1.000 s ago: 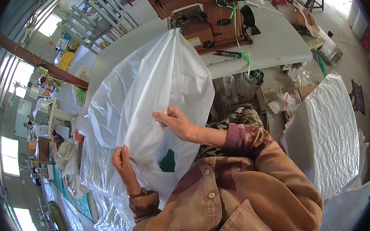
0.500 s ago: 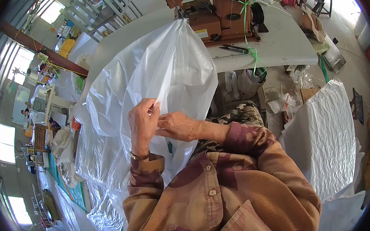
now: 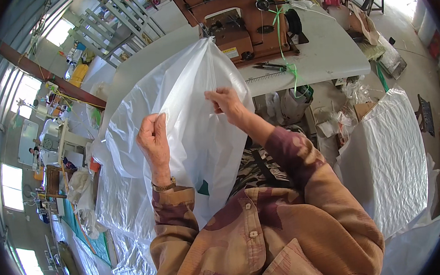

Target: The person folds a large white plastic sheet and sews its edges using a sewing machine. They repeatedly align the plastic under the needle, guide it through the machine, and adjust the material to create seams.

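A large translucent white plastic sheet [image 3: 175, 97] hangs in folds in front of me. Its gathered top end lies at the needle side of a brown sewing machine [image 3: 248, 38] on a pale table [image 3: 327, 59]. My left hand [image 3: 153, 141] is closed in a pinch on the sheet, thumb against fingers. Farther right and higher up, my right hand [image 3: 226, 104] pinches a fold of the same sheet. The hands are apart, with a stretch of plastic between them. Their fingertips partly hide what they grip.
Black thread snips [image 3: 268, 66] lie near a ruler scale on the table's front edge. Green string [image 3: 291, 70] dangles from the machine. At right stands a stack of silvery-white sheeting [image 3: 395, 160]. More shiny plastic [image 3: 125, 217] spreads at lower left. A metal frame [image 3: 118, 29] stands behind.
My hands, close together before, have moved apart. The right hand has gone up and to the right along the plastic, the left slightly left. The sewing machine appears shifted left in the view.
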{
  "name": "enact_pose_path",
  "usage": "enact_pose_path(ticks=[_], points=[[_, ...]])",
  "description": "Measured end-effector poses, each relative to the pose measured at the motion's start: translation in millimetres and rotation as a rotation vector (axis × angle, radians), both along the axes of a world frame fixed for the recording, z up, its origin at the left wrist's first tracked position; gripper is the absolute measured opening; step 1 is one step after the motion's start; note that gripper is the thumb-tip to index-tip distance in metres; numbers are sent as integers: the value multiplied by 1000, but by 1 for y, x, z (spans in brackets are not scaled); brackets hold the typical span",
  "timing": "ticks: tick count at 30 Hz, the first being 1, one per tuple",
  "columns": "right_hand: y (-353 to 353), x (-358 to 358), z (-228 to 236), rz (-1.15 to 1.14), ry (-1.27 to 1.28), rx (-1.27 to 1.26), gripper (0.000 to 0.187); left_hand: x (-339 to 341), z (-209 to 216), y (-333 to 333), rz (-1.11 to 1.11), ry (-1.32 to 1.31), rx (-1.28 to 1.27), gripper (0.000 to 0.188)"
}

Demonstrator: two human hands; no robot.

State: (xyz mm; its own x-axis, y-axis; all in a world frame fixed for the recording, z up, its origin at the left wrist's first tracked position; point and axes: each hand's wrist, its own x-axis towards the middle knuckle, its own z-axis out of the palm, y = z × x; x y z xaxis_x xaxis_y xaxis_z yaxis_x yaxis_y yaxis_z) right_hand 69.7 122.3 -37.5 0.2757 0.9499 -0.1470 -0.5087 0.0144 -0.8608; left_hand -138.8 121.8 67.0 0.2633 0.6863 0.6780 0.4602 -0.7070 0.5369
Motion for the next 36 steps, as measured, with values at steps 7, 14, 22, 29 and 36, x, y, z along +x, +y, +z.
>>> enact_pose_path(ticks=[7,14,22,29,36], points=[[-81,-19,25,134,-59,415,26,5,-16,-25,-156,184,-136,16],[-109,-13,-9,383,261,326,19,13,-44,-28,-234,86,-261,24],[-109,-16,20,202,126,285,61,28,-56,-38,-462,-149,-802,32],[-108,-7,-8,101,145,142,70,7,-63,-17,-460,-229,-911,28],[-106,-13,-10,199,206,121,26,-1,-63,-8,-401,-181,-922,26]])
